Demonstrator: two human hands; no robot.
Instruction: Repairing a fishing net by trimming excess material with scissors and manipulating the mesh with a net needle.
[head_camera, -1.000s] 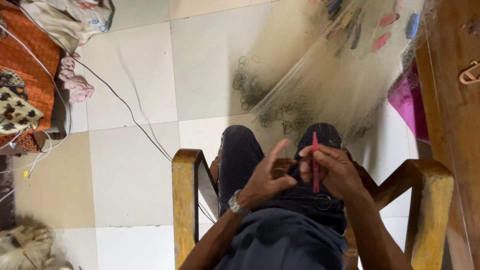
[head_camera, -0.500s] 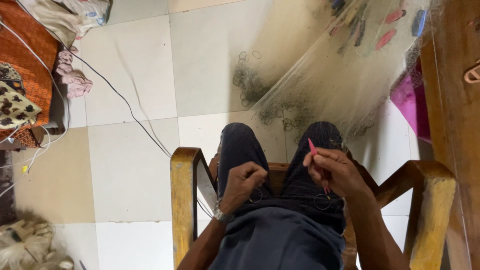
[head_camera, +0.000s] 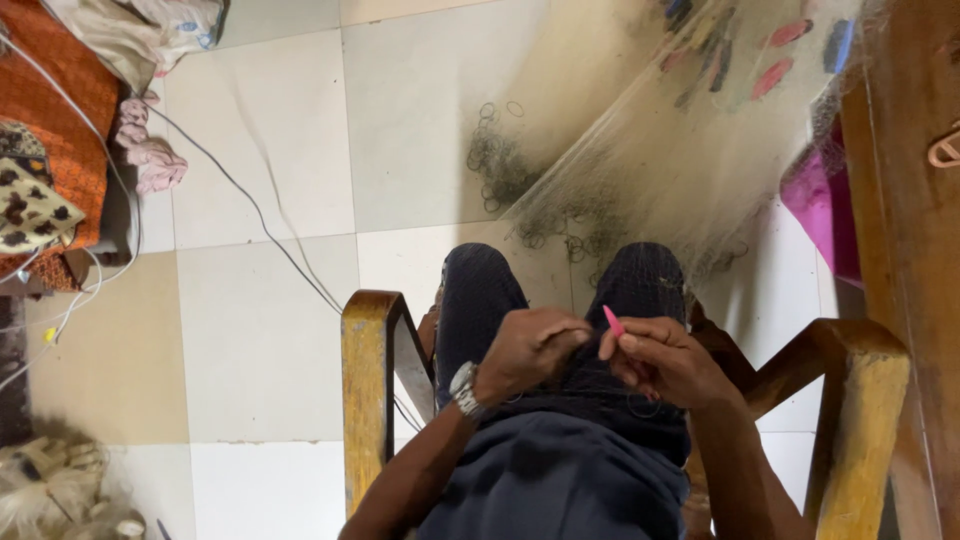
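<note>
I sit in a wooden chair with a fine fishing net draped over my knees. My right hand pinches a small pink netting needle, its tip pointing up between my hands. My left hand, with a wristwatch on it, is closed on the net mesh right beside the needle. Both hands meet above my lap, almost touching. The net stretches away up and to the right, with small dark rings along its edge on the floor.
Pale floor tiles lie on the left with a thin cable across them. An orange cloth and crumpled fabric sit far left. A wooden post and something magenta stand at the right.
My left hand has come up from my thigh and closed on the mesh next to the needle. My right hand has tilted the needle towards it.
</note>
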